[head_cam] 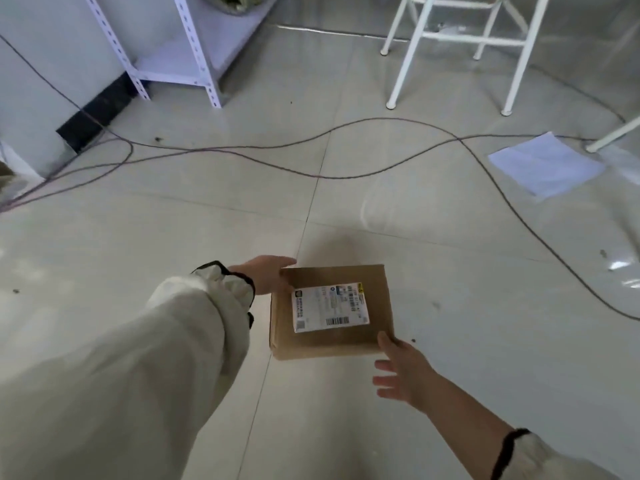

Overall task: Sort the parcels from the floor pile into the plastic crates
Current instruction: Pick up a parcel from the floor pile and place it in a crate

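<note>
A brown cardboard parcel [332, 341] with a white shipping label [329, 308] is low in the middle of the view, just above the tiled floor, with its shadow on the tiles behind it. My left hand [266, 277] grips the parcel's far left corner, fingers along the far edge. My right hand [398, 368] is at the near right corner with its fingers spread; only the thumb touches the box. No crate and no parcel pile are in view.
Thin cables [311, 147] snake across the floor ahead. A white paper sheet [543, 164] lies at the right. White stool legs [450, 46] stand at the back right and a pale metal shelf rack [173, 64] at the back left.
</note>
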